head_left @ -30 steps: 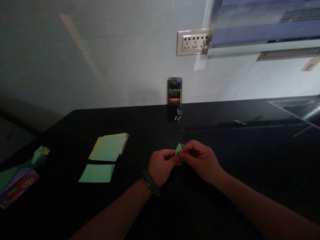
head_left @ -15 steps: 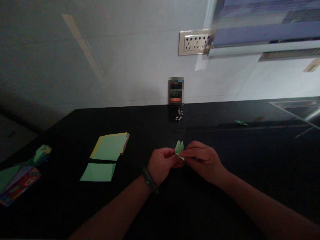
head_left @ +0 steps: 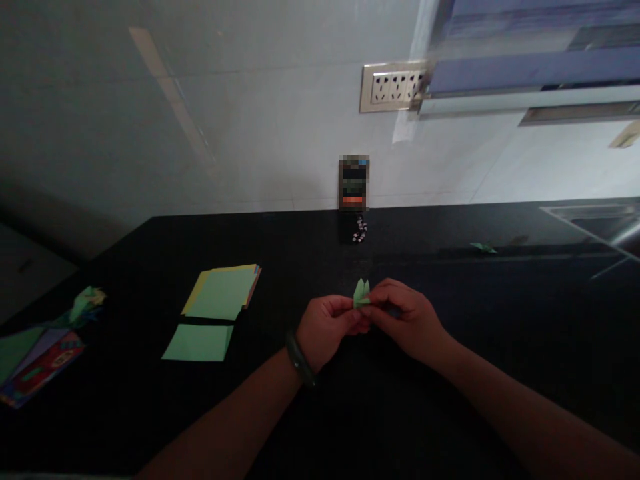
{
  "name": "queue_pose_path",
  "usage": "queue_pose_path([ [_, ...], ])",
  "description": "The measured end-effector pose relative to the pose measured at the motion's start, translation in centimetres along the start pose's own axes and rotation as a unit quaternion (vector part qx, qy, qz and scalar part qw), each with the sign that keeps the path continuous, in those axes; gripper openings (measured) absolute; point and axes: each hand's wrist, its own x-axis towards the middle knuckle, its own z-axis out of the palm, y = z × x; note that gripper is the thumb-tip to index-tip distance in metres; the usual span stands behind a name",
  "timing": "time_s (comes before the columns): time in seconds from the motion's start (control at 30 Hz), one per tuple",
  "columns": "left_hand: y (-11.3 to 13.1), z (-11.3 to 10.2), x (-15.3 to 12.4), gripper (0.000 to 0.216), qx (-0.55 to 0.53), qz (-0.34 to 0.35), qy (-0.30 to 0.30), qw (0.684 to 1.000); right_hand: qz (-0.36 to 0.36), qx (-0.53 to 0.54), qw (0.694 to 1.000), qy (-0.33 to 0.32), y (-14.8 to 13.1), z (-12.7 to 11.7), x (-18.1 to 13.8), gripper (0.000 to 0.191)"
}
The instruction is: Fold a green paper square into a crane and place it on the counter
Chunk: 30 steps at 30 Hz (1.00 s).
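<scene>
A small piece of folded light-green paper (head_left: 361, 294) stands between my hands, its two pointed tips upward. My left hand (head_left: 327, 327), with a dark bangle (head_left: 299, 360) at the wrist, pinches its lower left side between thumb and fingers. From the right, my right hand (head_left: 407, 317) grips a small flap of the same paper between thumb and index finger. The paper's lower part is hidden by my fingers. Left of my hands lie a stack of coloured paper (head_left: 223, 293) with green on top and a separate green sheet (head_left: 197, 343).
A phone-like device (head_left: 354, 183) with a blurred screen leans on the wall, a beaded strand (head_left: 360, 230) before it. Far left lie a colourful packet (head_left: 43, 370) and folded paper pieces (head_left: 87, 305). A small green folded paper (head_left: 483, 247) lies right, near a metal-edged sink (head_left: 575, 217).
My right thumb and index finger have shifted up slightly, and the front point of the paper that pointed down now sticks out to the right between them. My left hand keeps its hold.
</scene>
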Motion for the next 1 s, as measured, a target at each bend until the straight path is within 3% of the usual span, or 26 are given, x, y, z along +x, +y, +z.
queue_pose_path([
  [0.1, 0.1, 0.1, 0.0, 0.017, 0.016, -0.013, 0.005, 1.000, 0.052, 0.014, 0.999, 0.006, 0.1, 0.2, 0.1, 0.005],
  [0.2, 0.2, 0.3, -0.1, 0.014, 0.028, -0.037, 0.004, 0.999, 0.060, 0.013, 0.998, 0.025, 0.1, 0.4, 0.1, 0.008],
  [0.63, 0.1, 0.2, -0.3, 0.013, 0.001, -0.011, 0.001, 1.000, -0.154, -0.032, 0.987, -0.031, 0.4, -0.8, -0.1, 0.017],
  [0.87, -0.2, -0.3, -0.2, 0.018, -0.055, -0.003, -0.038, 0.998, -0.192, -0.055, 0.978, -0.063, 0.4, -1.0, 0.1, 0.018],
  [1.0, 0.0, -0.2, -0.1, 0.024, -0.013, 0.007, -0.008, 1.000, -0.184, -0.033, 0.978, -0.088, 0.1, -1.0, -0.1, 0.023],
])
